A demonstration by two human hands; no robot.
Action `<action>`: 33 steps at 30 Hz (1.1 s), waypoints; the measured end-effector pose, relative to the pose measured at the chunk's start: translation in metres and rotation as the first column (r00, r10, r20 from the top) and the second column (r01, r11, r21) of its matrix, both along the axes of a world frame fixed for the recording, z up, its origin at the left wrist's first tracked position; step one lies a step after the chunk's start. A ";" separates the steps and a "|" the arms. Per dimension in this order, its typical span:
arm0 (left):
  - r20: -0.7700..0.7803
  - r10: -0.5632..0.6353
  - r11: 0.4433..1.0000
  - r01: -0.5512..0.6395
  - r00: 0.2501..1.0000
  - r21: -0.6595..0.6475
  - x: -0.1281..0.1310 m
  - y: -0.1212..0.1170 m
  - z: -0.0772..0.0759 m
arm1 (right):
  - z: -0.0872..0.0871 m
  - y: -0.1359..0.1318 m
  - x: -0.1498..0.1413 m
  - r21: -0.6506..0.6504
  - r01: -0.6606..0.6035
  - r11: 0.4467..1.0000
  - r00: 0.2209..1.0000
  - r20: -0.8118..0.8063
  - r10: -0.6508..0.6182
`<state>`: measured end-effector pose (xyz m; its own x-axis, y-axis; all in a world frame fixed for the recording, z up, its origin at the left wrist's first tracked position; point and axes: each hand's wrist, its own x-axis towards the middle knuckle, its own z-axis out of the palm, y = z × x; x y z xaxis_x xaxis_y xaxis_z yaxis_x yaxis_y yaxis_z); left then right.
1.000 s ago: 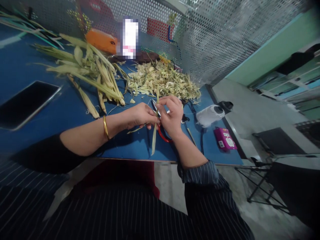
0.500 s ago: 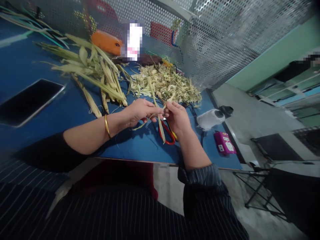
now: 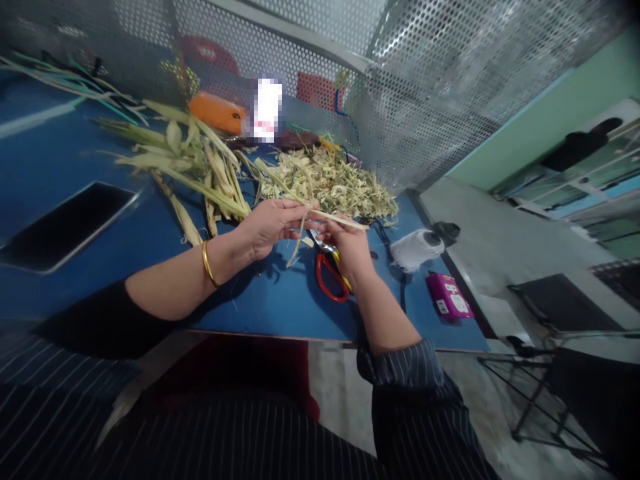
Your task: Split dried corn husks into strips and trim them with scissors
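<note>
Nearest to me lie the dark pinstriped clothing [image 3: 410, 367] and, past it, the front edge of the blue worktop [image 3: 280, 317]. On the worktop, near that edge, I see the scissors [image 3: 319, 270], with one red and one yellow handle; the right hand [image 3: 350, 250] partly covers them, and I can't tell whether a finger sits in the yellow loop.

I have the left hand [image 3: 270, 227] with its grip clamped on the pale husk strip [image 3: 345, 221], thumb and fingertips together. The strip is above the worktop, slanting across to the right hand and lying over its fingers. I can't tell whether the right grip is closed on it. A thinner strip [image 3: 297, 247] hangs down from the left fingertips.

To the right I see a purple pack [image 3: 450, 297] and, just beyond it, a white spool [image 3: 417, 250] on its side. A dark phone [image 3: 70, 227] lies well to the left. Beyond the hands come a bundle of husks [image 3: 220, 177] and, beside it, a shredded heap [image 3: 345, 183]. Behind them are an orange pack [image 3: 215, 111] and a perforated screen [image 3: 400, 120].
</note>
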<state>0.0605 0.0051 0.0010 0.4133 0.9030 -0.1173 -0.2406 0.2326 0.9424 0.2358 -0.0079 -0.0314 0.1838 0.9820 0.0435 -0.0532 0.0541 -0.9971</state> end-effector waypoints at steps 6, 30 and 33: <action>0.042 0.046 0.996 -0.049 0.998 0.071 0.003 0.000 -0.002 | 0.003 -0.017 -0.020 0.121 -0.206 0.971 0.968 0.169 0.185; 0.149 0.176 0.982 -0.184 0.973 0.036 0.013 0.001 -0.017 | -0.002 -0.022 -0.017 0.151 -0.261 0.953 0.918 0.345 0.197; 0.130 0.162 0.987 -0.162 0.978 -0.012 0.010 0.002 -0.013 | -0.001 -0.020 -0.019 0.168 -0.278 0.946 0.920 0.329 0.212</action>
<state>0.0708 0.0075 -0.0123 0.2736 0.9591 -0.0731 -0.3956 0.1815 0.9003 0.2173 -0.0283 -0.0327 -0.1156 0.9572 0.2654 0.2106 0.2848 -0.9352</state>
